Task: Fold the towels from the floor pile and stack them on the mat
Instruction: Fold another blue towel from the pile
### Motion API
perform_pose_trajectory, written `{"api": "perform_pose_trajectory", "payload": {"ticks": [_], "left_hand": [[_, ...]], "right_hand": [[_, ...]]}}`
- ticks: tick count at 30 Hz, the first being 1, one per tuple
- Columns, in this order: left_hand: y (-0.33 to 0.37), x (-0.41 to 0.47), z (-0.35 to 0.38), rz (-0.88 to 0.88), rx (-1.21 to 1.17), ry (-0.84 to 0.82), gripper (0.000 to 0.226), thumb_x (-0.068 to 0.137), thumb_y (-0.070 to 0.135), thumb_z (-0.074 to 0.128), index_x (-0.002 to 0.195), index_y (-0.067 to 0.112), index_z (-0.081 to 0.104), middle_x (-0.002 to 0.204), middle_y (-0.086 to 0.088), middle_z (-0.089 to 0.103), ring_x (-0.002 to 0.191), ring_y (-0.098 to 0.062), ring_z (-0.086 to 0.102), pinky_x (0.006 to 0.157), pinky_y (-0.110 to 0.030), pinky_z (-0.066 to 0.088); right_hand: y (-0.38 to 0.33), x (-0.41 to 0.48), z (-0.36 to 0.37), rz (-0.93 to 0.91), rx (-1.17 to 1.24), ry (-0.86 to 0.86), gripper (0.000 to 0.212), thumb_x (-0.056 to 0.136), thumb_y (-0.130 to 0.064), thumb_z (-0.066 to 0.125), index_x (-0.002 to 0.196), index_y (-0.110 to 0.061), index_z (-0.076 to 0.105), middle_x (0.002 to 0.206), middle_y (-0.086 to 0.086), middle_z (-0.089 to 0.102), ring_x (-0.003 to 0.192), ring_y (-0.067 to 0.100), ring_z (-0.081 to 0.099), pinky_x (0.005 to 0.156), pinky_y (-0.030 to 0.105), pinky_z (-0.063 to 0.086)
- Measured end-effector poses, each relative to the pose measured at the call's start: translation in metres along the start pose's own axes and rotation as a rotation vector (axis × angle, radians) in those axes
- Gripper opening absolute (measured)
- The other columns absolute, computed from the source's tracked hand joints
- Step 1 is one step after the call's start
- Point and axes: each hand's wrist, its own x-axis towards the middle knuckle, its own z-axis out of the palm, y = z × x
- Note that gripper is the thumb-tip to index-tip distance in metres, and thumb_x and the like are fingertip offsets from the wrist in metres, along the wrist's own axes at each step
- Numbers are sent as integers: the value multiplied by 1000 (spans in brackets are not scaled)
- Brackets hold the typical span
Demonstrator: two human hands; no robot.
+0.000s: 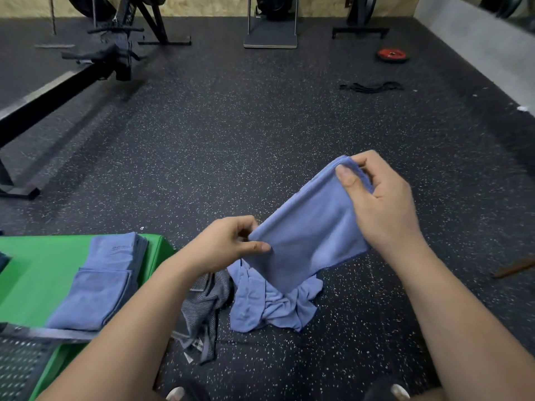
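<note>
Folded stack (98,287) already on green mat (34,270) near left; left hand (228,244) and right hand (379,204) pinch blue towel (309,235) mid-fold; floor pile (272,308) remains

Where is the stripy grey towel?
In the head view, the striped grey towel lies crumpled on the floor, low and left of centre, between the green mat and the crumpled blue towels.
</note>
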Motion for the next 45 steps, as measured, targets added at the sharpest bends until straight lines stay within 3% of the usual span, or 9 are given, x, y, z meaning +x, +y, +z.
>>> {"api": "perform_pose_trajectory", "payload": {"ticks": [6,9,13,17,24,30,34,40,45], "left_hand": [[-2,-2,-28,-38,-20,149,25,91,43,85,89,24,68,75,5,71,66,-7,57,66,-31,45],[-3,-6,-37,-58,-47,213,22,97,38,80,87,21,71,64,12,60,60,-8,46,59,-31,34],[-2,-5,-46,-62,-479,301,19,102,32,74,88,20,70,85,-1,66,84,-18,59,84,-40,51],[5,-2,-47,-99,-698,411,31,107,38,66,79,25,65,87,-7,53,86,-23,50,83,-37,52],[16,1,-26,-116,-479,595,39,103,42,68,73,18,63,67,2,52,65,-16,49,66,-38,47],[42,-5,-1,-122,-336,563,39,98,44,69,73,16,64,58,2,61,56,-16,57,71,-51,60],[54,-10,17,-98,-319,519,33,98,41,74,76,18,69,59,1,67,54,-15,62,69,-42,60],[59,-16,35,-105,-316,504,23,103,33,71,83,21,71,69,3,74,60,-15,71,61,-30,57],[58,-17,32,-103,-336,495,25,104,44,68,88,26,71,74,2,74,73,-23,73,75,-47,63]], "right_hand": [[13,9,-15,53,-50,144,21,110,-39,60,100,-20,62,84,4,62,72,8,50,69,26,42],[19,11,-15,93,-71,173,21,110,-38,58,102,-19,61,80,-1,59,69,4,47,66,23,39],[23,12,-12,136,-98,191,21,110,-37,56,102,-19,58,76,-5,55,66,4,46,62,20,37],[26,12,-8,174,-99,204,20,109,-39,57,102,-20,58,76,-7,56,66,1,49,61,20,37],[21,5,11,191,-95,137,12,101,-32,71,99,-23,63,79,-8,64,70,4,57,66,23,43],[7,-13,40,167,-43,-26,12,98,-32,75,94,-27,65,76,-6,67,61,6,54,63,23,45],[1,-25,57,157,-50,-142,12,96,-30,77,93,-28,65,74,-11,65,61,2,54,61,22,44],[-7,-39,71,113,-79,-316,16,94,-28,78,97,-29,62,80,-9,65,68,6,57,64,22,44],[-9,-39,69,127,-73,-374,20,92,-35,77,106,-35,63,92,-14,68,75,10,65,73,26,53]]}}
